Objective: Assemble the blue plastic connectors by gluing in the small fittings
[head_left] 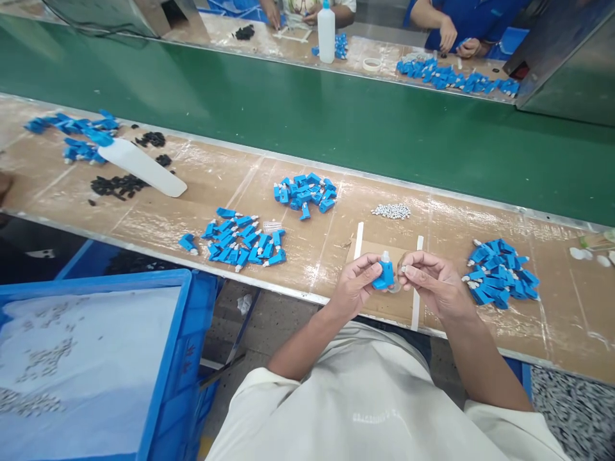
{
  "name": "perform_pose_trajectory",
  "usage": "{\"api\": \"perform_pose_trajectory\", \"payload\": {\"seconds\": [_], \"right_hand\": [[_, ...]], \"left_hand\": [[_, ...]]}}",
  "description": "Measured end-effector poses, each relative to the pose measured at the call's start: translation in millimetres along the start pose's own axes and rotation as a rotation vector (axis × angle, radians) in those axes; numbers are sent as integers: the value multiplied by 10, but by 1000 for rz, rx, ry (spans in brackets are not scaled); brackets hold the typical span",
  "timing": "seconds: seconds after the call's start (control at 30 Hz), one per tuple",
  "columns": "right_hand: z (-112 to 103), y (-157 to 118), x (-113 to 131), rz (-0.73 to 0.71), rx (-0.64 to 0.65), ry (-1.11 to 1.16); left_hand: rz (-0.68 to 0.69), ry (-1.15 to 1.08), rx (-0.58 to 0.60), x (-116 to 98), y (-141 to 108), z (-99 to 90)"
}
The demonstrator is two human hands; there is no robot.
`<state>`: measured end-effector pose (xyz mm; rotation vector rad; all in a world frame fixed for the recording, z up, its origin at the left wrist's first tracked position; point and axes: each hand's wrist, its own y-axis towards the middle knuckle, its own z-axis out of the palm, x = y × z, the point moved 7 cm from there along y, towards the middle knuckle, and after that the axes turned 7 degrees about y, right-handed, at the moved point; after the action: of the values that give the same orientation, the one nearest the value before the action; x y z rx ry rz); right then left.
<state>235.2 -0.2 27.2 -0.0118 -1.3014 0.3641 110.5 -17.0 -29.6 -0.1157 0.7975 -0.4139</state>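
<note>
Between the thumb and fingers of my left hand [356, 282] is a blue plastic part [384, 275] with a white tip pointing up. Just to its right, my right hand [432, 282] is closed in a pinch on a small whitish piece [404, 269], too small to make out fully. Both hands are above a cardboard pad [379, 251] edged with white tape strips. Beyond them lies a small pile of grey-white pieces [391, 211]. A heap of blue parts [502, 272] with white tips is to the right of my right hand.
More blue parts lie in piles at centre [305, 193] and left [245, 239]. A white bottle [141, 168] lies tilted near black pieces [118, 186]. Past the bench runs a green belt [307, 121]; co-workers' hands [448, 33] are beyond it. A blue crate [185, 301] stands lower left.
</note>
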Motion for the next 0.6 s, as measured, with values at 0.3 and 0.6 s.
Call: {"api": "perform_pose_trajectory", "payload": {"seconds": [0.3, 0.6], "right_hand": [[-24, 6, -109, 16, -45, 7], [-103, -46, -77, -71, -156, -118]], "left_hand": [[-26, -5, -8, -6, -9, 19], [-54, -105, -31, 82, 73, -61]]}}
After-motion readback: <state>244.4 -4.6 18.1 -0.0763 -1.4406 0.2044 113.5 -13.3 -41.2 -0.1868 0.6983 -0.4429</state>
